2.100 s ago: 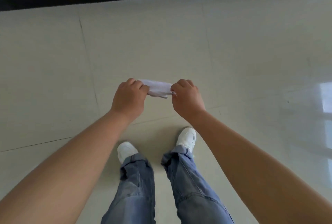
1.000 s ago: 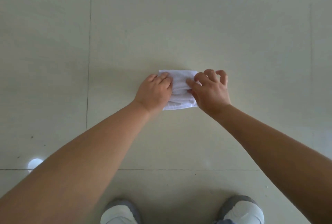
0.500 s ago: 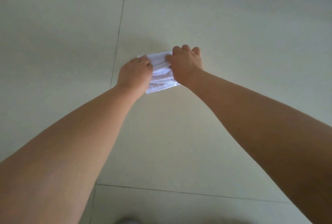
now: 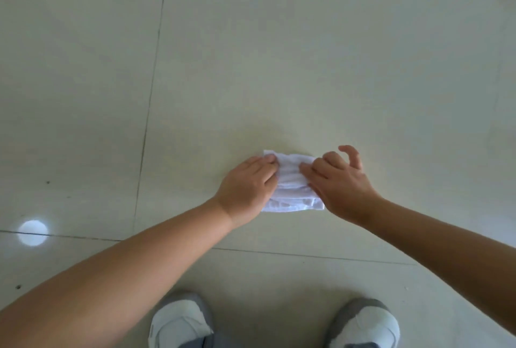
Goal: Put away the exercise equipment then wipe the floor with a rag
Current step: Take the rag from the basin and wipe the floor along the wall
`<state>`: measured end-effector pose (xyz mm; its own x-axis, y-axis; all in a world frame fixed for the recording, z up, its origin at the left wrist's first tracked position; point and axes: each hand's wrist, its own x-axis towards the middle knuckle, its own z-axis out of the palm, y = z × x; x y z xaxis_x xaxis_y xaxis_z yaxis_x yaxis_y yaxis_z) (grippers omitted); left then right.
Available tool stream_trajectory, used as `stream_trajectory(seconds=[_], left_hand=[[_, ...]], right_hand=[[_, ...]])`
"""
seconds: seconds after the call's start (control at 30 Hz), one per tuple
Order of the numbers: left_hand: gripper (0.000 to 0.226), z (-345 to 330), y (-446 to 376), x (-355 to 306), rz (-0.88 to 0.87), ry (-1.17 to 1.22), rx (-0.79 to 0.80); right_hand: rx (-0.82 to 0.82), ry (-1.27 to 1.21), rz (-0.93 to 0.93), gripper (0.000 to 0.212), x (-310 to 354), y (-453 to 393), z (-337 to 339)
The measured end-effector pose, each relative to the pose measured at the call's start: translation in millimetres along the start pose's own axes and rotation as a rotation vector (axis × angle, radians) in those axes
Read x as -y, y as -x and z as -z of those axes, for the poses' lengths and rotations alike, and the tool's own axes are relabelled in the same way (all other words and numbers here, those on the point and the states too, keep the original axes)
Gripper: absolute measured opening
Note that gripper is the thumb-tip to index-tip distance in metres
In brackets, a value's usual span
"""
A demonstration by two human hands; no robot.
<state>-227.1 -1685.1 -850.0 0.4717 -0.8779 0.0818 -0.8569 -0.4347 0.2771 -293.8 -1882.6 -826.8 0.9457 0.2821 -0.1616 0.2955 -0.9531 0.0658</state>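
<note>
A folded white rag lies flat on the pale tiled floor in front of me. My left hand presses down on the rag's left side, fingers bent over its edge. My right hand presses on the rag's right side, with its outer fingers lifted off the cloth. Both forearms reach forward and down from the bottom corners of the view. No exercise equipment is in sight.
My two white shoes stand on the tiles just behind the rag. Dark grout lines run across the floor, and a round light reflection shines at the left.
Both hands went from holding the rag in the air to pressing it on the floor. They slid it forward, and now it is back closer to my shoes.
</note>
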Motion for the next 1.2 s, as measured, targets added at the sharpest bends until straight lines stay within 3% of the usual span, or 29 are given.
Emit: stream_trajectory(seconds=[0.2, 0.37, 0.47, 0.53, 0.63, 0.73, 0.8, 0.83, 0.93, 1.07, 1.2], left_hand=[[0.039, -12.0, -87.1, -21.8, -0.02, -0.028, 0.147], [0.041, 3.6, -82.4, 29.3, 0.116, -0.136, 0.165], [0.034, 12.2, -42.7, 65.5, 0.143, -0.175, 0.085], [0.031, 21.1, -4.4, 73.2, 0.174, -0.131, 0.051], [0.036, 28.0, 54.8, 62.3, 0.284, 0.003, 0.058], [0.031, 17.6, 84.9, 42.1, 0.099, -0.019, 0.02], [0.028, 8.3, 77.9, 24.9, -0.033, -0.036, -0.029], [0.028, 3.6, 67.4, 12.7, -0.068, -0.031, -0.049], [0.027, -16.2, 22.4, -30.6, -0.177, -0.007, -0.091], [0.029, -35.3, -71.0, -86.0, -0.266, -0.036, -0.092], [0.032, -34.1, -140.5, -89.8, -0.229, -0.098, 0.038]], right_hand=[[0.114, -0.018, -0.328, 0.036, -60.8, 13.6, 4.5], [0.226, -0.139, -0.452, 0.033, -36.0, -56.4, 25.0], [0.164, -0.174, -0.369, 0.034, 0.9, -86.6, 25.3], [0.052, -0.083, -0.229, 0.031, 34.5, -88.4, 24.3], [0.015, -0.063, 0.072, 0.015, 71.7, -70.4, 15.6], [0.047, -0.091, 0.152, 0.025, 88.1, -31.2, 8.4], [-0.038, -0.085, 0.116, 0.054, 83.4, -1.3, 0.2], [-0.045, -0.065, 0.094, 0.057, 76.8, 16.8, -4.1], [0.029, -0.022, -0.05, 0.035, 42.4, 71.6, -7.7], [0.104, 0.081, -0.331, 0.045, -25.3, 119.2, -11.6], [0.161, 0.138, -0.606, 0.037, -69.9, 91.9, -14.2]])
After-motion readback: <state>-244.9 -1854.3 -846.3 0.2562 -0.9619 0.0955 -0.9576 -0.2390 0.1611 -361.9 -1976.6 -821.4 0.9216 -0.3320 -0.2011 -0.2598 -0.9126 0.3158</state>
